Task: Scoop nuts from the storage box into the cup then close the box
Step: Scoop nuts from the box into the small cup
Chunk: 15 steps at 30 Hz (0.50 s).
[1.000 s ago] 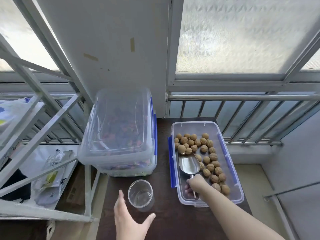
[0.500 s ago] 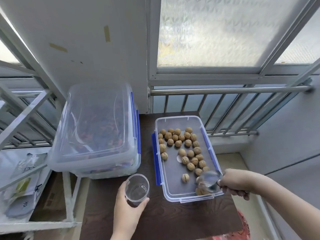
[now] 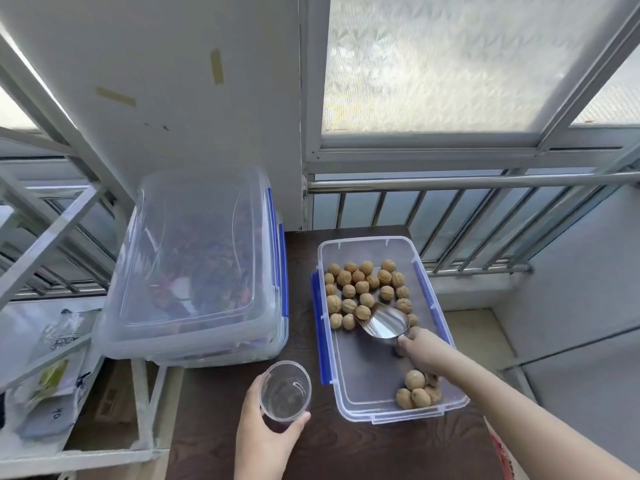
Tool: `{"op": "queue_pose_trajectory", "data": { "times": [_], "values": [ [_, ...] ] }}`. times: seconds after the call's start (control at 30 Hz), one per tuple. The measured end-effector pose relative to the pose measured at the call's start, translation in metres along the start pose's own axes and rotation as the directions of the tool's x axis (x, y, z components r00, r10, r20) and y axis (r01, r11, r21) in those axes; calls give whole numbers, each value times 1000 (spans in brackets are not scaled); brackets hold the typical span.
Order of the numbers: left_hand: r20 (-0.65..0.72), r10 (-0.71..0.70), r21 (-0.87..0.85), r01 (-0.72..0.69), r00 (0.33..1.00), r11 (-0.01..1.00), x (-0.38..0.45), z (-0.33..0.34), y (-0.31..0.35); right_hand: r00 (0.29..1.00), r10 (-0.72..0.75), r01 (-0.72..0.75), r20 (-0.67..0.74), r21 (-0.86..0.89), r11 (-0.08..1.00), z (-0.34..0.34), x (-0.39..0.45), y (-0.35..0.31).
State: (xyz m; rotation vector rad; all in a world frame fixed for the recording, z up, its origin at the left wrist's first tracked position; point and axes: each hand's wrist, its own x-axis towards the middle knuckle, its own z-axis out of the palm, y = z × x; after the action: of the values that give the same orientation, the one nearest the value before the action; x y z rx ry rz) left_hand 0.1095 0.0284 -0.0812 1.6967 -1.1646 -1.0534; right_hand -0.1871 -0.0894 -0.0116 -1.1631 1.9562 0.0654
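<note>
An open clear storage box [image 3: 349, 393] with blue clips lies on the dark table, holding several walnuts [image 3: 362, 289] at its far end and a few [image 3: 417, 389] in the near right corner. My right hand [image 3: 420, 351] grips the handle of a metal scoop [image 3: 384, 322], whose empty mouth points at the far walnuts. My left hand [image 3: 266, 434] holds an empty clear plastic cup [image 3: 285, 389] upright on the table, left of the box.
A larger closed clear bin [image 3: 201, 258] with dark contents stands at the left, its lid stacked on top. The dark table [image 3: 311, 452] ends near a metal railing [image 3: 450, 183] behind. White shelving [image 3: 52, 237] with packets stands further left.
My left hand closed around the cup. My right hand drew the scoop to the box's near right corner, then moved it back to the middle facing the far walnuts. Some walnuts rolled to the near corner.
</note>
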Motion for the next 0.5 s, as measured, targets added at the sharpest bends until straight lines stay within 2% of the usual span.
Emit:
{"op": "queue_pose_trajectory", "data": {
  "times": [0.27, 0.43, 0.5],
  "values": [
    [7, 61, 44, -62, 998, 997, 3, 0, -6, 995, -89, 90, -34, 27, 996, 4, 40, -44],
    [-23, 151, 30, -150, 988, 988, 2, -2, 12, 996, -74, 82, -55, 167, 983, 18, 60, -55],
    [-23, 170, 27, -169, 985, 985, 2, -4, 18, 990, -79, 91, -118, 105, 990, 27, 62, -59]
  ]
}}
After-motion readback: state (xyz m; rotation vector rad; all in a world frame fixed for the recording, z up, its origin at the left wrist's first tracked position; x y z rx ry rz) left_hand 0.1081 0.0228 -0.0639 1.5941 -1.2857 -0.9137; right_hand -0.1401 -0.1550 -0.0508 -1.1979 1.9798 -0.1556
